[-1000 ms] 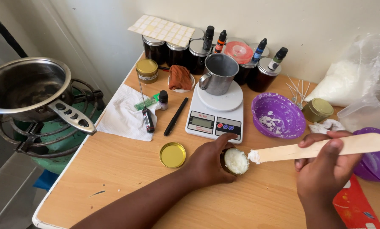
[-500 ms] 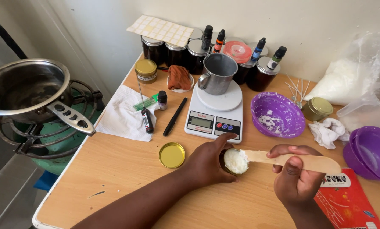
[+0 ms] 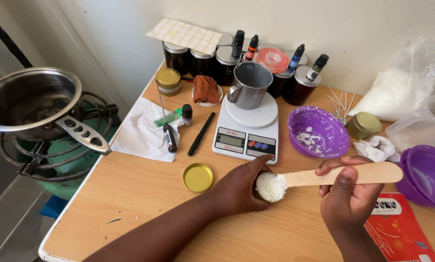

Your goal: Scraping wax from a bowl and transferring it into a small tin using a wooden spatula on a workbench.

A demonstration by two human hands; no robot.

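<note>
My left hand (image 3: 237, 187) is wrapped around a small round tin (image 3: 270, 187) filled with white wax, on the wooden table (image 3: 140, 194). My right hand (image 3: 349, 199) grips a flat wooden stick (image 3: 343, 174), held level, with its wax-smeared tip touching the right rim of the tin. The tin's gold lid (image 3: 197, 177) lies flat to the left of my left hand.
A white kitchen scale (image 3: 246, 131) carries a metal mug (image 3: 249, 85). Right of it sit a purple bowl (image 3: 318, 132), a gold tin (image 3: 363, 125), a bag of white flakes (image 3: 402, 92) and another purple bowl (image 3: 428, 174). Dark jars and dropper bottles line the wall. A steel pot (image 3: 31, 102) rests on a burner at left.
My right hand slid the stick in over the tin, then drew it back right, leaving its tip at the tin's right rim. My left hand stayed on the tin.
</note>
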